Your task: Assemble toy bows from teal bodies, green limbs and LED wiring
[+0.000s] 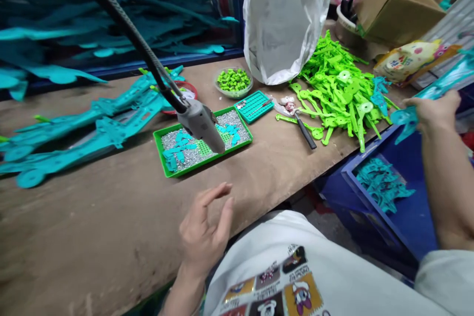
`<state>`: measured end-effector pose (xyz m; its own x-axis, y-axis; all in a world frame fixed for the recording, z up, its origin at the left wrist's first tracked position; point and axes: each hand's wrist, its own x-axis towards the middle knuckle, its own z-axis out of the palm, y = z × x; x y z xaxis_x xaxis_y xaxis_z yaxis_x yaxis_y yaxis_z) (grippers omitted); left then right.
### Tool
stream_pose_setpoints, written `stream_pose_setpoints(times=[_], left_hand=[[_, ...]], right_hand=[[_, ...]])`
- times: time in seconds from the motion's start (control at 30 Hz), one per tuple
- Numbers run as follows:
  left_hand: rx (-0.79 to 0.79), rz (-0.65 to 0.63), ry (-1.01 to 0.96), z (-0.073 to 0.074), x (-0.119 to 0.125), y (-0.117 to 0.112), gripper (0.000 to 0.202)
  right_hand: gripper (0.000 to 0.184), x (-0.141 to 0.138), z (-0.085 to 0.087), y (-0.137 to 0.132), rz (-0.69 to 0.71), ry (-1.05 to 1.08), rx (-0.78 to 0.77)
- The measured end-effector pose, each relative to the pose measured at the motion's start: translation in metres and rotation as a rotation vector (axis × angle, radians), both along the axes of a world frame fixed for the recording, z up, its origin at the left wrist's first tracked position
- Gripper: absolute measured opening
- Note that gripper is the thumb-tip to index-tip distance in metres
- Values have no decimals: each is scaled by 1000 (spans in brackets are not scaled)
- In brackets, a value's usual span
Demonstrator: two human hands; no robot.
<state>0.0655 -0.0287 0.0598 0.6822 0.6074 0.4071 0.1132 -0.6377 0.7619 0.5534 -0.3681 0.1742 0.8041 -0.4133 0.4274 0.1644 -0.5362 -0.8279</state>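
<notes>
My left hand (205, 229) hovers over the front of the wooden table (122, 227), fingers curved and apart, holding nothing. At the far right my right hand (437, 108) is closed around a long turquoise plastic part (444, 76), which runs off the right edge of the view. In front of my left hand lies a green tray (203, 160) of small metal screws with small turquoise pieces on top. A grey electric screwdriver (202, 126) hangs over this tray on a coiled cord. Two long turquoise parts (122, 131) with green bits attached lie on the table at left.
Bright green plastic parts (342, 91) are heaped at right, beside a black-handled tool (305, 131). Behind the tray stand a bowl of green pieces (233, 81) and a turquoise tray (255, 106). A blue bin (366, 222) adjoins the table. A white sack (289, 19) hangs behind.
</notes>
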Motion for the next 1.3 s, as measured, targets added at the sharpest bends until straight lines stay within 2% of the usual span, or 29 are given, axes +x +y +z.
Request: stream_pose_setpoints(times=[0.07, 0.13, 0.17, 0.23, 0.33, 0.4, 0.5, 0.57, 0.63, 0.73, 0.8, 0.87, 0.93, 1.0, 1.03, 1.1, 1.17, 1.23, 1.27, 1.3], left_hand=[[-74, -64, -3, 6, 9, -10, 35], [-187, -128, 13, 10, 17, -20, 36], [-247, -166, 23, 12, 21, -26, 39], [-353, -254, 49, 14, 27, -34, 49], [-447, -340, 120, 13, 26, -39, 71], [-476, -304, 189, 7, 15, -34, 70], [-481, -208, 297, -2, -11, -20, 44], [-476, -175, 350, -5, -33, -9, 33], [-488, -131, 381, -3, -54, 3, 32], [-534, -68, 423, 3, -89, 19, 33], [-561, -38, 451, 8, -111, 28, 34], [-575, -9, 472, 9, -129, 35, 36], [-572, 15, 486, 7, -138, 41, 38], [-547, 27, 503, 0, -139, 48, 39], [-521, 31, 515, -5, -137, 52, 38], [-448, 26, 540, -17, -129, 59, 38], [-343, 20, 554, -29, -121, 64, 38], [-212, 17, 563, -40, -116, 68, 37], [-142, 15, 568, -44, -114, 69, 36], [-71, 21, 571, -48, -114, 69, 35]], right_hand=[[60, -41, -8, 32, 160, 18, 81], [60, -99, -17, 69, 453, 70, 177], [62, -133, -22, 89, 550, 87, 211], [61, -206, -35, 128, 643, 196, 261], [41, -302, -60, 180, 804, 544, 315], [37, -345, -78, 206, 952, 704, 416], [38, -384, -103, 229, 1057, 842, 541], [34, -399, -114, 233, 1121, 911, 614], [32, -409, -119, 232, 1219, 971, 647], [35, -414, -114, 227, 1507, 1101, 577], [40, -411, -107, 223, 1747, 1289, 525], [55, -408, -102, 219, 1939, 1536, 573], [78, -406, -102, 215, 2048, 1721, 675], [95, -405, -108, 212, 2039, 1773, 714], [98, -405, -112, 210, 2010, 1751, 680], [96, -402, -118, 205, 1953, 1632, 456], [89, -393, -118, 200, 1953, 1434, 51], [73, -377, -107, 194, 2010, 1209, -340], [61, -365, -99, 192, 2048, 1120, -459], [49, -350, -90, 192, 2074, 1048, -514]])
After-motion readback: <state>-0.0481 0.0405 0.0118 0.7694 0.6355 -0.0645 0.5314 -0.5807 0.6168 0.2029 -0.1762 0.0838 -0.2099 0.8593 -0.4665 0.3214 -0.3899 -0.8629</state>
